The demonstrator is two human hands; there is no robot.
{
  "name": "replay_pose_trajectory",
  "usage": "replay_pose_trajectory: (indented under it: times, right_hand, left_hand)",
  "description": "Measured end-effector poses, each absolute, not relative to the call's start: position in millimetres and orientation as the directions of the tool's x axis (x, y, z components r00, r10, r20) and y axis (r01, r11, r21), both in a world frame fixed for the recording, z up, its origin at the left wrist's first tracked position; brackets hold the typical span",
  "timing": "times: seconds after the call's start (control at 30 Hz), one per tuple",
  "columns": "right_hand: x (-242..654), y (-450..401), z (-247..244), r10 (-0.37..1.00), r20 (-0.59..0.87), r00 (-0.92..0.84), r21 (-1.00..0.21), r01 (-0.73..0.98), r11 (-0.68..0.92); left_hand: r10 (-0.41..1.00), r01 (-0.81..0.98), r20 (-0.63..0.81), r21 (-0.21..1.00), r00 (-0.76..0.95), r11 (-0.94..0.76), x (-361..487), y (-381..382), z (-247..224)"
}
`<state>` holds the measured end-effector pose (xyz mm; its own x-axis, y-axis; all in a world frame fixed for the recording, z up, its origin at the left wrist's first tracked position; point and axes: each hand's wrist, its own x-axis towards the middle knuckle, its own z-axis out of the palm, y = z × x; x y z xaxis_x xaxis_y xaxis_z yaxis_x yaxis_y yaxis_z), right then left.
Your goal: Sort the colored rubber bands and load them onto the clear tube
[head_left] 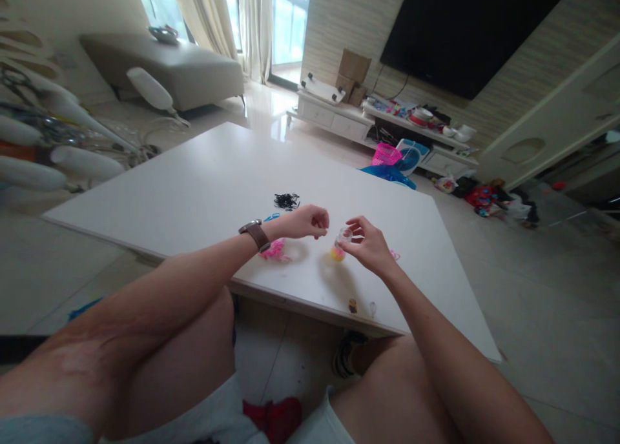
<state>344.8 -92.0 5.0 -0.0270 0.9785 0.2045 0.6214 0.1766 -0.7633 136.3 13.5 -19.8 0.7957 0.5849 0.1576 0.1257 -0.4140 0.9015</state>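
My right hand [365,242] holds a small clear jar [343,237] between thumb and fingers above the white table [194,179]. Yellow and pink show at the jar's lower end [338,254]. Just left of it hovers my left hand [314,222], fingers curled together; whatever they may hold is too small to name. A brown watch [255,235] is on the left wrist. Beyond that hand lies a pile of small black pieces [287,201], with some blue pieces [272,217] nearer. Pink pieces [275,251] lie beside the left wrist, partly hidden by it.
Near the front edge are a small brown-and-gold item [352,305] and a small clear item [372,309]. More pink pieces [395,255] lie past my right wrist. A pink basket [386,154] stands beyond the table; a white chandelier-like object [150,89] is at the left.
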Motion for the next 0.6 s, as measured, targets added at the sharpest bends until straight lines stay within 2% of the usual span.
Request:
replay_pose_trajectory:
  times: [0.13, 0.33, 0.6]
  right_hand:
    - [342.8, -92.5, 4.3, 0.978, 0.203, -0.043, -0.757, 0.627, 0.184]
    - [339.3, -93.2, 6.3, 0.981, 0.183, -0.064, -0.753, 0.633, 0.182]
    - [339.4, -93.4, 4.5, 0.978, 0.194, -0.079, -0.757, 0.621, 0.200]
  left_hand:
    - [0.656, -0.016, 0.304, 0.913, 0.691, -0.407, 143.9, 3.0, -15.1]
    - [0.659, 0.029, 0.404, 0.840, 0.634, -0.542, 151.5, -11.5, -8.2]
    - [0.625, 0.030, 0.397, 0.829, 0.672, -0.559, 149.6, -6.9, -4.1]
